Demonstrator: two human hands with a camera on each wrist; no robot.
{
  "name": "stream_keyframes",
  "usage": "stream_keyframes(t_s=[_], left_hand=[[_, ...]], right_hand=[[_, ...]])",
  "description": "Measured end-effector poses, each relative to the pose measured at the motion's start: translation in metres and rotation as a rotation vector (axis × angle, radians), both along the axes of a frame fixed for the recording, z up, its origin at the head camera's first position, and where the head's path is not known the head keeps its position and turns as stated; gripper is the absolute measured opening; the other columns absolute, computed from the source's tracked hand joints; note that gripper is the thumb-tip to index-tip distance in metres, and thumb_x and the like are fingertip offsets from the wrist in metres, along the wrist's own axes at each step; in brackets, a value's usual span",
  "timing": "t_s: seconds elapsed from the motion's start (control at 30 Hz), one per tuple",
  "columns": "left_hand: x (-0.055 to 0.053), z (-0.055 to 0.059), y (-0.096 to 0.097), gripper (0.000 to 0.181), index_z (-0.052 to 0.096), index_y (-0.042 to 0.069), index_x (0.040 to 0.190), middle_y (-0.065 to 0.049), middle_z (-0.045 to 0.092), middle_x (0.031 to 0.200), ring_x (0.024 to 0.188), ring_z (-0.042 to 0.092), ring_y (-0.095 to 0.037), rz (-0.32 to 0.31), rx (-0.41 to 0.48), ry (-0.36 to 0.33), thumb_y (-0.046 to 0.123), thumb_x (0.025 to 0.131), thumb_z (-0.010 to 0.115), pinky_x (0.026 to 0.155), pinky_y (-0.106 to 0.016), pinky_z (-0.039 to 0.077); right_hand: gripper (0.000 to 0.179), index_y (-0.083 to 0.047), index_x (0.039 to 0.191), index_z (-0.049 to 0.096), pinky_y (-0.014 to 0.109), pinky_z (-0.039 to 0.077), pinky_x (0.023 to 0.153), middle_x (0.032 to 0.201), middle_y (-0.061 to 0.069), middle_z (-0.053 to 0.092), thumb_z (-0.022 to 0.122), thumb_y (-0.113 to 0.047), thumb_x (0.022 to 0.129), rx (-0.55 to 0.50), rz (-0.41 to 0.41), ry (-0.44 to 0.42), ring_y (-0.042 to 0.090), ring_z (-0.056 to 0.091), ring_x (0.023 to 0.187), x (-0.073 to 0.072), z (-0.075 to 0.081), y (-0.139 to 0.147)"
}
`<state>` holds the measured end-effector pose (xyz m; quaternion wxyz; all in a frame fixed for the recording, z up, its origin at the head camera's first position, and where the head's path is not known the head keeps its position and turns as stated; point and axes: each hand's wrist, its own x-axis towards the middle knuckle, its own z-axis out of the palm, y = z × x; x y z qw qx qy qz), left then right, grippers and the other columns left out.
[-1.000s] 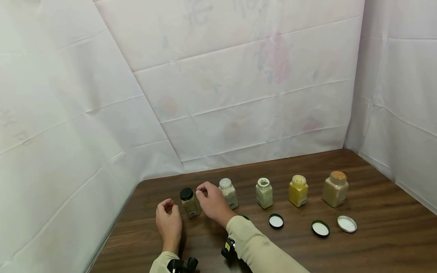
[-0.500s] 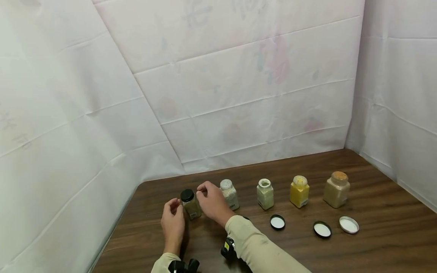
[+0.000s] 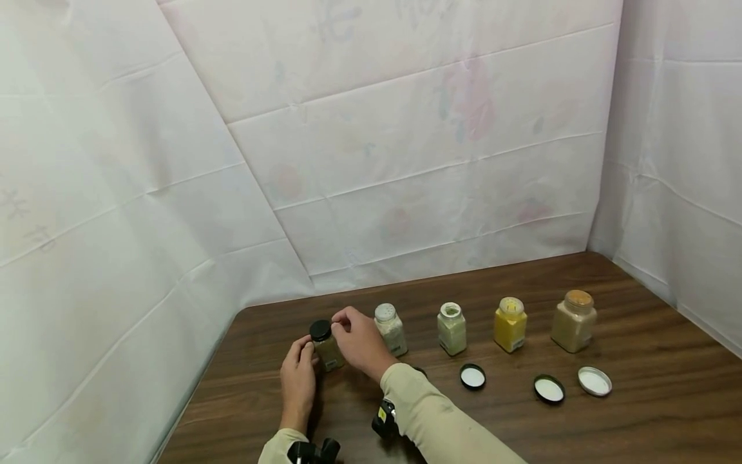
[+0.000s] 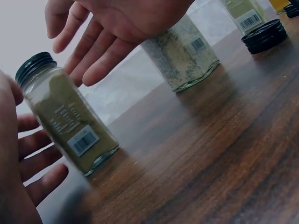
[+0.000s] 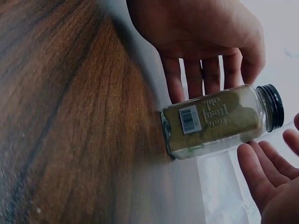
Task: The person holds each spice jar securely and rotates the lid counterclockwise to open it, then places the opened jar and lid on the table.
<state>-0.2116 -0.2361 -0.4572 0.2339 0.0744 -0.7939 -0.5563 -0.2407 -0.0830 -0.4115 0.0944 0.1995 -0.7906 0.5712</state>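
A square glass jar of brownish-green powder with a black screw lid stands on the table between my hands. My left hand is at its left side; in the right wrist view, the left fingers reach the glass and the thumb comes close to its shoulder. On the other side my right hand is held near the lid, its fingers extended and holding nothing. In the left wrist view a barcode label shows on the capped jar. Just right of my right hand stands a jar of pale speckled seasoning, its perforated top showing.
Rightward in a row stand a pale green powder jar, a yellow powder jar and a larger beige jar with an orange-brown top. Loose lids lie before them. White sheeting hangs behind the wooden table.
My left hand has moved right and slightly forward, from beside the capped jar up to its side. My right hand has barely moved.
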Motion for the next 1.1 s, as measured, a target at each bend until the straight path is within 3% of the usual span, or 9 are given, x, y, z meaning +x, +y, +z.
stream_keyframes(t_s=[0.17,0.33,0.57,0.73,0.87,0.97,1.1], left_hand=[[0.000,0.001,-0.001,0.038,0.065,0.006,0.130,-0.016,0.063,0.128,0.105,0.066,-0.030,-0.055,-0.006,0.003,0.032,0.107,0.048,0.086,-0.042,0.055],[0.000,0.000,-0.007,0.038,0.061,0.006,0.136,-0.017,0.062,0.131,0.105,0.065,-0.030,-0.120,-0.031,0.002,0.027,0.107,0.050,0.085,-0.038,0.055],[-0.002,-0.001,-0.021,0.045,0.056,0.007,0.143,-0.018,0.063,0.130,0.118,0.061,-0.030,-0.243,-0.100,-0.003,0.020,0.101,0.063,0.087,-0.022,0.049],[-0.003,-0.003,-0.026,0.049,0.053,0.007,0.145,-0.018,0.062,0.130,0.120,0.060,-0.032,-0.293,-0.123,-0.012,0.022,0.100,0.064,0.087,-0.022,0.049],[0.011,0.018,-0.018,0.047,0.051,0.001,0.144,-0.022,0.061,0.129,0.119,0.059,-0.037,-0.320,-0.126,-0.035,0.015,0.101,0.063,0.089,-0.032,0.053],[0.014,0.023,-0.016,0.045,0.051,-0.002,0.143,-0.024,0.060,0.130,0.119,0.059,-0.038,-0.329,-0.116,-0.051,0.011,0.101,0.061,0.088,-0.032,0.053],[-0.001,0.003,-0.025,0.044,0.052,-0.004,0.142,-0.024,0.061,0.130,0.115,0.062,-0.032,-0.336,-0.112,-0.039,0.011,0.101,0.061,0.084,-0.024,0.053]], right_hand=[[0.025,-0.015,0.123,0.069,0.034,0.053,0.084,0.112,-0.002,0.068,0.057,-0.023,0.102,-0.008,0.031,0.045,0.013,0.065,0.100,-0.002,-0.005,0.001],[0.028,-0.016,0.126,0.070,0.030,0.054,0.084,0.113,-0.001,0.067,0.059,-0.025,0.102,-0.002,0.061,0.074,0.013,0.066,0.101,-0.003,-0.010,0.002],[0.029,-0.016,0.127,0.068,0.030,0.053,0.084,0.114,0.000,0.066,0.062,-0.028,0.101,-0.006,0.077,0.057,0.014,0.065,0.102,-0.003,-0.011,0.001],[0.031,-0.017,0.127,0.067,0.033,0.053,0.086,0.118,0.003,0.065,0.065,-0.032,0.100,-0.010,0.084,0.040,0.020,0.065,0.107,-0.002,-0.011,0.000],[0.037,-0.015,0.128,0.065,0.033,0.053,0.087,0.118,0.005,0.065,0.067,-0.036,0.098,-0.015,0.079,0.034,0.024,0.065,0.109,-0.002,-0.012,0.000],[0.042,-0.014,0.130,0.064,0.032,0.053,0.086,0.117,0.004,0.064,0.069,-0.038,0.096,-0.010,0.073,0.041,0.022,0.065,0.108,-0.003,-0.012,0.000],[0.045,-0.013,0.129,0.064,0.030,0.052,0.083,0.112,0.003,0.061,0.071,-0.040,0.094,0.009,0.064,0.057,0.019,0.064,0.102,-0.003,-0.013,0.000]])
